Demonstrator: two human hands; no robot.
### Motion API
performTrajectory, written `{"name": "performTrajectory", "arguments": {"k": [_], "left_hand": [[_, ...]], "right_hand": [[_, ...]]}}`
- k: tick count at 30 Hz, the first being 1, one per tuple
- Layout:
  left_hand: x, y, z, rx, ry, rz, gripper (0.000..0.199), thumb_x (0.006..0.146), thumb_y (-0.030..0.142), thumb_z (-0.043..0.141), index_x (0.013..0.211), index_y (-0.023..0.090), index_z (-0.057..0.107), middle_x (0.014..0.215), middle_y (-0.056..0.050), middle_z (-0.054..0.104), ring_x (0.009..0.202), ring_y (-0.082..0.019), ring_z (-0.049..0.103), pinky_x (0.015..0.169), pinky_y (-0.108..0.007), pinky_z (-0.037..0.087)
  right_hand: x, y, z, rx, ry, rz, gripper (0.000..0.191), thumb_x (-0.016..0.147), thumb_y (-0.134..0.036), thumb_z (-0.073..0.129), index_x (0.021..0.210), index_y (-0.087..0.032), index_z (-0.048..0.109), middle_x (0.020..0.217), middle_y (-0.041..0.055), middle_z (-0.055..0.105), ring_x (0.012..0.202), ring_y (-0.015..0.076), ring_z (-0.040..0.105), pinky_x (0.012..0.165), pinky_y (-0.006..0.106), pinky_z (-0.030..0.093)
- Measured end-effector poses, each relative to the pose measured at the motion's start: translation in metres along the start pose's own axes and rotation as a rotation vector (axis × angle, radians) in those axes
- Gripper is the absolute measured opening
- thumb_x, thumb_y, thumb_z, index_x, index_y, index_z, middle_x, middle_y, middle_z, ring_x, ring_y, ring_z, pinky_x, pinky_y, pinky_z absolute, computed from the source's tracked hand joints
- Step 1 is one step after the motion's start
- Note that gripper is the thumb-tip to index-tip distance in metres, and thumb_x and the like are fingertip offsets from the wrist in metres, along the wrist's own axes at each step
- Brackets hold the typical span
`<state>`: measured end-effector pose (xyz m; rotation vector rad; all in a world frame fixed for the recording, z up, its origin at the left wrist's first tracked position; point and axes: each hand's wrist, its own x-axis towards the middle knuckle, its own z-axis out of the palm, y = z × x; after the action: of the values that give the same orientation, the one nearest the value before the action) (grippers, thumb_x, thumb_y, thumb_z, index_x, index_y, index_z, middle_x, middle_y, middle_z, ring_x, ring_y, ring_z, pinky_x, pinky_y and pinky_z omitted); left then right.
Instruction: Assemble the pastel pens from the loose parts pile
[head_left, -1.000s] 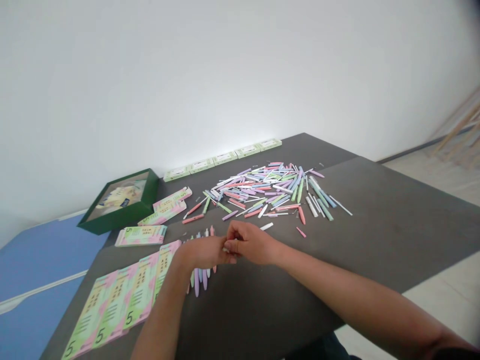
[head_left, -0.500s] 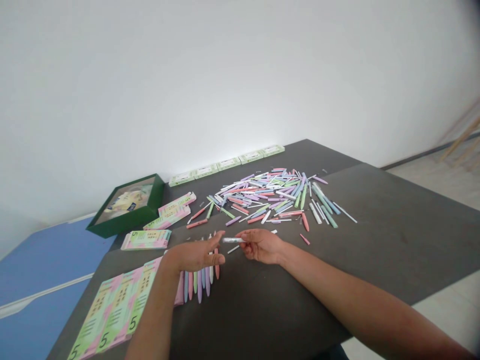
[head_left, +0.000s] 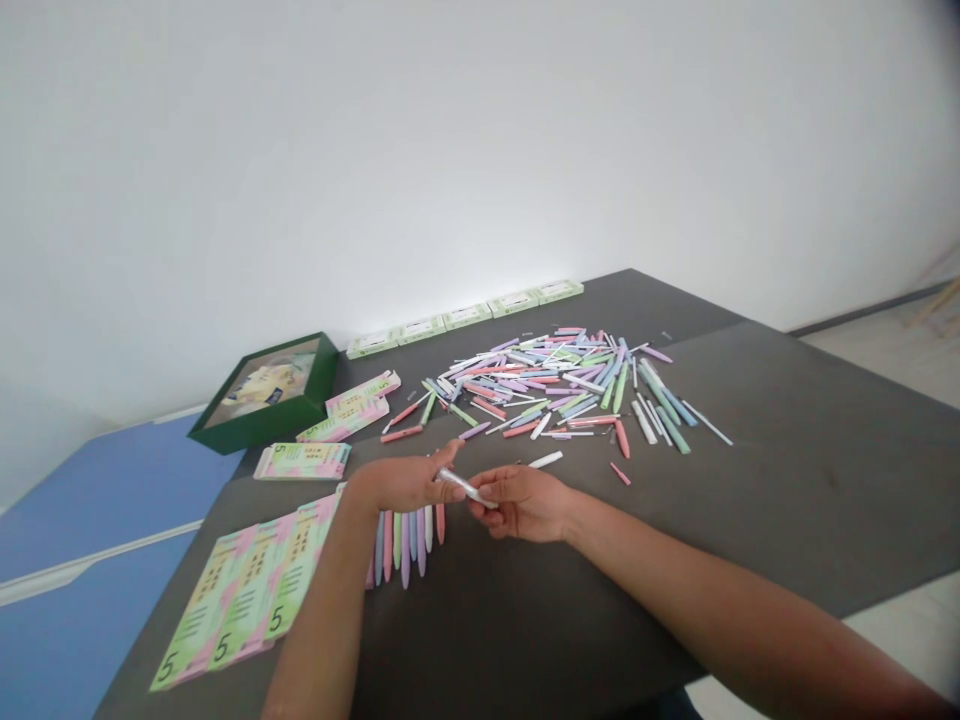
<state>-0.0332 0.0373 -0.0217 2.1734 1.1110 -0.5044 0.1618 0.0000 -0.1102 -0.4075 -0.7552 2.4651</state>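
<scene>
My right hand (head_left: 517, 500) is closed on the lower end of a whitish pen piece (head_left: 463, 484) that slants up to the left. The other end of this piece meets the fingers of my left hand (head_left: 420, 482), which are closed around it. Below my left hand several pastel pens (head_left: 406, 550) lie side by side on the dark table (head_left: 525, 620). Beyond both hands spreads a loose heap of coloured pens and thin white sticks (head_left: 540, 380). A white pen piece (head_left: 546, 460) lies just behind my right hand.
Several printed cards marked 5 (head_left: 247, 590) lie at the left front. Farther back are a smaller packet (head_left: 302, 461), open pink-green packets (head_left: 352, 410) and a green box (head_left: 300, 412) with bags inside. A row of flat boxes (head_left: 466, 316) lines the wall.
My left hand has come against the whitish piece, which was held only by my right hand. The piece has tilted, and the view has shifted slightly.
</scene>
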Motion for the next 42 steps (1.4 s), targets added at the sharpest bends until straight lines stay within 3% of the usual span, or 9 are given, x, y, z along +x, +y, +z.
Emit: {"name": "performTrajectory", "arguments": {"k": [2,6,14,19,24,28,32,37,42], "left_hand": [[0.001,-0.003,0.000,-0.017,-0.002,0.027,0.086,0.085,0.061,0.031,0.140,0.002,0.001,0.138,-0.021,0.033,0.118,-0.024,0.042,0.093,-0.027,0.032],[0.000,-0.010,0.001,-0.021,-0.022,0.125,0.089,0.083,0.068,0.025,0.141,0.005,0.003,0.145,-0.020,0.014,0.123,-0.026,0.036,0.097,-0.027,0.028],[-0.006,-0.005,0.006,-0.051,-0.093,0.093,0.092,0.083,0.068,0.024,0.141,0.001,0.000,0.144,-0.023,0.008,0.127,-0.026,0.030,0.100,-0.028,0.024],[-0.007,0.003,0.006,-0.042,-0.113,0.074,0.095,0.082,0.068,0.025,0.140,-0.002,0.000,0.140,-0.027,0.024,0.124,-0.028,0.036,0.098,-0.030,0.027],[-0.007,0.007,0.006,-0.046,-0.138,0.103,0.091,0.084,0.066,0.025,0.140,-0.001,-0.001,0.131,-0.021,0.045,0.121,-0.025,0.040,0.095,-0.026,0.029],[-0.005,0.011,0.007,-0.050,-0.171,0.132,0.089,0.085,0.065,0.023,0.140,-0.001,-0.003,0.120,-0.018,0.055,0.114,-0.023,0.047,0.090,-0.024,0.033],[-0.003,0.014,0.009,-0.051,-0.172,0.100,0.091,0.084,0.064,0.025,0.140,-0.003,-0.001,0.124,-0.022,0.051,0.113,-0.024,0.048,0.088,-0.024,0.034],[0.001,0.019,0.013,-0.119,-0.217,0.130,0.089,0.084,0.061,0.028,0.140,-0.001,-0.002,0.111,-0.018,0.060,0.088,-0.021,0.061,0.074,-0.022,0.041],[0.003,0.019,0.016,-0.063,-0.207,0.110,0.081,0.087,0.055,0.028,0.140,-0.001,0.002,0.096,-0.012,0.066,0.085,-0.021,0.062,0.073,-0.023,0.040]], "right_hand": [[-0.001,-0.002,-0.002,0.045,-0.029,0.023,0.013,0.077,-0.018,0.059,0.087,-0.011,0.059,0.065,0.0006,0.056,0.050,0.0061,0.044,0.047,0.019,0.029],[0.003,-0.002,-0.009,0.120,0.002,0.021,0.014,0.082,-0.020,0.050,0.092,-0.013,0.056,0.067,0.0022,0.060,0.050,0.0088,0.049,0.048,0.021,0.032],[0.008,-0.001,-0.013,0.216,0.170,0.009,0.017,0.086,-0.025,0.040,0.087,-0.015,0.053,0.069,0.0051,0.064,0.055,0.0127,0.055,0.054,0.025,0.040],[0.009,-0.002,-0.014,0.221,0.187,0.027,0.017,0.086,-0.027,0.039,0.087,-0.016,0.052,0.069,0.0035,0.061,0.055,0.0134,0.056,0.054,0.027,0.042],[0.008,-0.001,-0.014,0.165,0.185,0.001,0.014,0.084,-0.026,0.041,0.088,-0.017,0.050,0.071,0.0021,0.059,0.057,0.0123,0.056,0.054,0.027,0.044],[0.009,-0.002,-0.015,-0.169,0.316,-0.137,0.009,0.083,-0.025,0.042,0.088,-0.019,0.046,0.071,-0.0005,0.056,0.059,0.0123,0.058,0.059,0.031,0.048],[0.015,-0.005,-0.023,-0.481,0.484,-0.281,0.005,0.078,-0.019,0.048,0.082,-0.019,0.045,0.067,-0.0035,0.054,0.054,0.0109,0.056,0.059,0.030,0.048],[0.016,-0.006,-0.032,-0.692,0.500,-0.367,0.008,0.074,-0.015,0.053,0.080,-0.020,0.050,0.066,-0.0039,0.055,0.059,0.0113,0.056,0.059,0.025,0.045],[0.011,-0.008,-0.036,-1.091,0.534,-0.507,0.007,0.078,-0.019,0.050,0.085,-0.019,0.051,0.072,-0.0018,0.060,0.067,0.0129,0.056,0.064,0.026,0.042]]}}
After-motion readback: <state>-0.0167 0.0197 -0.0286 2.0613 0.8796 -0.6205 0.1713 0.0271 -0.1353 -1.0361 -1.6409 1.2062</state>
